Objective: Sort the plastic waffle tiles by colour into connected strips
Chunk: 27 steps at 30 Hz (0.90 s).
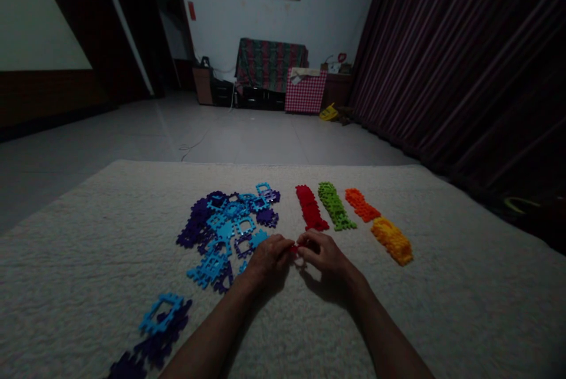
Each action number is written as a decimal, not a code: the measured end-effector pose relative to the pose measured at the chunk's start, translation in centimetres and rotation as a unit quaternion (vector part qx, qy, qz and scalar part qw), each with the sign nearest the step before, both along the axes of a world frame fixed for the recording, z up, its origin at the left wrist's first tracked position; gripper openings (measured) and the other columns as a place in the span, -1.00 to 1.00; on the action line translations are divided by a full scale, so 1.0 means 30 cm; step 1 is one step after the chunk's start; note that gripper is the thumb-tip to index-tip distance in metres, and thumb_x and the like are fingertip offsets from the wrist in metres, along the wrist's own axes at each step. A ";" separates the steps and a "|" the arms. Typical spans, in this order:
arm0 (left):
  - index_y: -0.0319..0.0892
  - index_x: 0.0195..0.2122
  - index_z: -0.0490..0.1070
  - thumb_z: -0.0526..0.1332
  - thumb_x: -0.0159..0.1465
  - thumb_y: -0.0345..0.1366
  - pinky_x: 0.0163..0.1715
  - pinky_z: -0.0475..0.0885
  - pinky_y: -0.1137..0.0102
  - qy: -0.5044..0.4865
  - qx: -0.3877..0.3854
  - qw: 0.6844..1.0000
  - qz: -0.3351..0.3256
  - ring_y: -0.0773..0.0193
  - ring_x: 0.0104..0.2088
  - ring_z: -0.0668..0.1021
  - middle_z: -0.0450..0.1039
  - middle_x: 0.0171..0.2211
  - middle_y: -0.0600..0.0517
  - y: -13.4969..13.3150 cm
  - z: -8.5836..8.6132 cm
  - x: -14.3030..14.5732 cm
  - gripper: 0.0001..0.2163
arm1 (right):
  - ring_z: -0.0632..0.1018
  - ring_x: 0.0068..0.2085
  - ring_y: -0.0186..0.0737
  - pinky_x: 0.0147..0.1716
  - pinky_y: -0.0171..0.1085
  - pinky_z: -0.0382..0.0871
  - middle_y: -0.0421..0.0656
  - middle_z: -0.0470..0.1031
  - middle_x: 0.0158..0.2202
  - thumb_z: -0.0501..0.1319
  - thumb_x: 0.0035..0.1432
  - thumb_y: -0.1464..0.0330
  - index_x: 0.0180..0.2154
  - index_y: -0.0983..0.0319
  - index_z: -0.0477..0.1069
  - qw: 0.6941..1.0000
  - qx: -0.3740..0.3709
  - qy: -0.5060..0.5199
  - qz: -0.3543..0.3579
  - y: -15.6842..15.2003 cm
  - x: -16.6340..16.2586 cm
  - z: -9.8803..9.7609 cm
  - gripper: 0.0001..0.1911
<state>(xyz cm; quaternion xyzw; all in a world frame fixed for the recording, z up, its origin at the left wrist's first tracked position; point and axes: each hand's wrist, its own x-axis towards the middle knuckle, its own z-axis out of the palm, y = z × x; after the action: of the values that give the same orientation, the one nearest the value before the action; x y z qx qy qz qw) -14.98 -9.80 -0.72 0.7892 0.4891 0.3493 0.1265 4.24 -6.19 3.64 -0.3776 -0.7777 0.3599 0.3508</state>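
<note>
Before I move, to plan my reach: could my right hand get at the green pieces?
Probably yes: the green pieces lie ahead of your right hand, nothing visible between, though it seems busy with a red piece.

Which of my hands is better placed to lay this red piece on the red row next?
Probably the right hand: it lies close to the near end of the red row. The left hand also holds the red piece, but sits farther over, beside the blue and purple pile.
</note>
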 end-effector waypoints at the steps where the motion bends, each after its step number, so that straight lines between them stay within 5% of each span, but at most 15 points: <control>1: -0.19 -0.15 0.54 0.11 0.30 -0.35 -0.31 0.42 0.39 0.003 0.007 1.000 0.016 0.25 -0.35 0.51 0.49 -0.36 -0.05 0.003 -0.006 -0.002 -0.78 | 0.45 -0.41 -0.25 -0.40 -0.28 0.33 -0.19 0.46 -0.43 0.27 0.02 0.24 -0.39 0.19 0.49 1.000 0.000 -0.003 -0.006 0.008 -0.007 -0.014 -0.85; 9: -0.18 -0.21 0.55 0.06 0.33 -0.35 -0.34 0.37 0.43 -0.044 0.006 0.997 0.067 0.29 -0.39 0.50 0.47 -0.42 -0.01 0.002 0.016 -0.002 -0.75 | 0.53 -0.25 -0.16 -0.21 -0.19 0.44 -0.05 0.52 -0.20 0.26 0.08 0.13 -0.16 0.24 0.45 0.981 0.038 0.061 -0.181 -0.024 -0.132 -0.098 -0.63; 19: -0.18 -0.33 0.54 0.07 0.30 -0.37 -0.37 0.34 0.46 -0.065 -0.007 0.996 0.063 0.32 -0.42 0.48 0.46 -0.46 0.02 0.000 0.030 -0.001 -0.77 | 0.55 -0.10 -0.10 -0.10 -0.15 0.48 0.05 0.50 -0.02 0.17 0.19 0.17 0.00 0.28 0.43 0.979 0.059 0.073 -0.180 -0.046 -0.177 -0.116 -0.57; 27: -0.21 -0.18 0.56 0.07 0.28 -0.37 -0.35 0.38 0.43 -0.074 0.018 0.995 0.061 0.28 -0.40 0.52 0.52 -0.42 -0.03 0.005 0.014 -0.009 -0.74 | 0.49 0.06 -0.04 0.08 -0.05 0.40 0.04 0.49 0.03 0.17 0.21 0.19 0.07 0.25 0.39 0.978 0.121 0.064 -0.159 -0.040 -0.177 -0.141 -0.56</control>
<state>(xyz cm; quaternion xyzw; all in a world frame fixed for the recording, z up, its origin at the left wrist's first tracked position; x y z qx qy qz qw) -15.23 -9.64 -0.30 0.7319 0.5195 0.4222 0.1269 -1.06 -7.39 -0.60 -0.4272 -0.7218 0.2261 0.4954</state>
